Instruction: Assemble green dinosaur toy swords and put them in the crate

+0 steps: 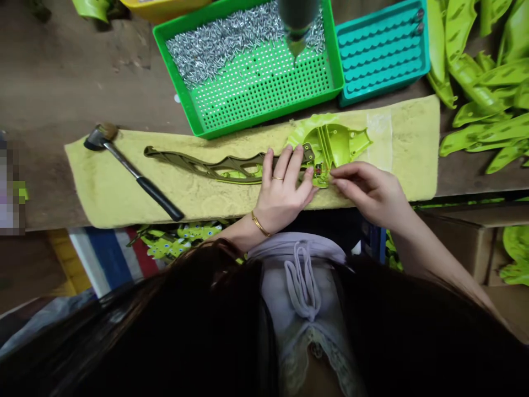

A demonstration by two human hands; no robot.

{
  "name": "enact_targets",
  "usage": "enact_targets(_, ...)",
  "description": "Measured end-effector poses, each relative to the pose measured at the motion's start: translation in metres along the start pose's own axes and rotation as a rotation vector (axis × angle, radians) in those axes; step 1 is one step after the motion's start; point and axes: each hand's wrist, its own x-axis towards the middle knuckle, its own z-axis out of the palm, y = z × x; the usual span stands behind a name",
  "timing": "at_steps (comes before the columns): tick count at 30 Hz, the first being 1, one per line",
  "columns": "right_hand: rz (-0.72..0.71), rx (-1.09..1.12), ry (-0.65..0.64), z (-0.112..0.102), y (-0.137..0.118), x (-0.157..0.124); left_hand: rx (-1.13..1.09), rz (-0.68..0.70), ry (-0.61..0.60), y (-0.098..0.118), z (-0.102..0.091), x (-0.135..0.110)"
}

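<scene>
"Worktop (pixel 53 94) first: where's our piece?"
"Our green shell (pixel 345 146) lies open-side up on the yellow cloth (pixel 417 149), right of centre; the olive strip (pixel 165 155) runs left from it."
"How far are we?"
"Strip and small red part (pixel 318 170) look seated (our guess); the hollow lies uncovered, so it seems unfinished."
"Our grips?"
"The left grip (pixel 283 190) lies spread over the strip, unclenched; whether the right grip (pixel 374 193), at the shell's near side, pinches anything, we cannot tell."

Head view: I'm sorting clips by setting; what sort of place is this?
Probably a factory or workshop: green perforated plastic tray of silvery metal screws, black-handled metal hammer, heaped lime-green plastic parts.
</scene>
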Motion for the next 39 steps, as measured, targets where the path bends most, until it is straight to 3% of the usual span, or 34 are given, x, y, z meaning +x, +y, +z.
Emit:
enact_targets(3,0.086,0.235,-0.005,0.003,0.002,0.006,-0.045,-0.032,0.021,0.002,0.004,0.009)
enact_targets(6,0.114,0.253,0.126,0.014,0.01,0.006,-0.074,-0.086,0.07,0.001,0.007,0.018)
enact_targets(12,-0.153,-0.296,0.421,0.039,0.024,-0.007,-0.051,-0.101,0.139,-0.002,0.009,0.019)
enact_targets(18,-0.208,-0.455,0.337,0.042,0.032,-0.008,-0.041,-0.09,0.126,-0.001,0.004,0.019)
enact_targets(26,-0.289,-0.603,0.292,0.032,0.03,-0.007,0.035,-0.136,0.206,0.006,0.011,0.026)
enact_targets(34,-0.237,-0.382,0.299,0.039,0.023,0.007,-0.006,-0.108,0.19,-0.013,0.005,0.026)
enact_targets(39,-0.276,-0.382,0.322,0.042,0.021,0.011,-0.031,-0.117,0.152,-0.02,0.002,0.029)
